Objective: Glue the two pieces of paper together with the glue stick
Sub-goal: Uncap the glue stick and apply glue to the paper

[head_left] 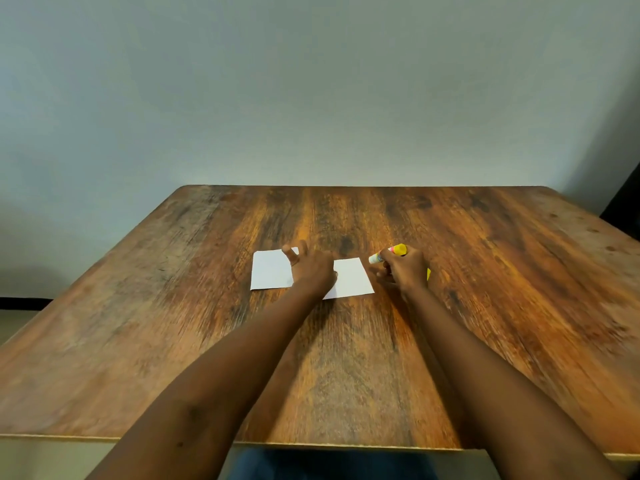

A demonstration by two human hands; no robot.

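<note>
1. Two bare forearms [242, 358] reach from the near edge of one brown, dark-grained wooden table [485, 306] toward its middle; a strip of dark blue cloth [329, 465] shows below that near edge.
2. Two small white rectangular sheets lie flat side by side at the table's middle: the left paper [272, 271] and the right paper [353, 277].
3. One left hand [311, 270] sits over the stretch of table between the two sheets. Its fingers are spread and loosely bent, grasping nothing, with the fingertips above the left paper's far right corner and the thumb at the right paper's left edge. Whether it presses on either sheet, I cannot tell.
4. One right hand [405, 268] is just right of the right paper, curled round one yellow glue stick with a pink band and a whitish end [389, 252]. The stick is tilted, with its whitish end pointing left and down toward the table, close to the right paper's far right corner.
5. One small yellow piece [428, 273] peeks out at the right hand's right side; what it is cannot be told.
6. One plain grey-green wall [311, 81] rises behind the table's far edge.
</note>
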